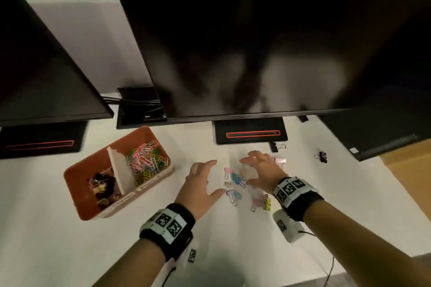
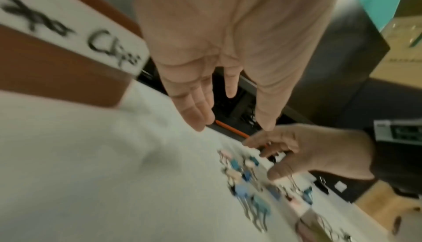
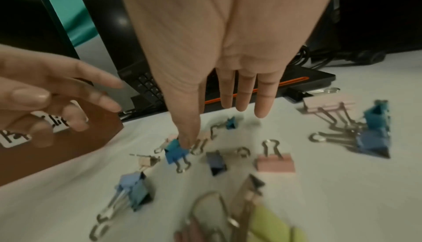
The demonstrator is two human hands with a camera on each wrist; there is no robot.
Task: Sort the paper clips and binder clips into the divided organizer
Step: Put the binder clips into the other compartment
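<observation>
Motion blur smears much of both wrist views, so the far clips in the left wrist view cannot be told apart, and the head view is too coarse to read the labels on the organizer (image 1: 79, 184). In the left wrist view one white label (image 2: 68, 34) on its brown wall ends in a word that reads like "Clips"; the word before it is blurred. The organizer stands on the white tabletop (image 1: 46, 251) to the left of both hands, with coloured paper clips (image 1: 147, 158) in its far compartment and dark binder clips (image 1: 102, 187) in the near one, a white divider between them. Loose pastel binder clips (image 1: 235, 179) lie on the tabletop between the hands. The left hand (image 1: 200, 184) hovers with fingers spread, its grip released and holding nothing. The right hand (image 1: 261, 170) is likewise released, fingers straight, its thumb tip touching a blue binder clip (image 3: 174, 151). Two black binder clips (image 1: 323, 156) lie apart, near the monitor stand (image 1: 250, 133).
</observation>
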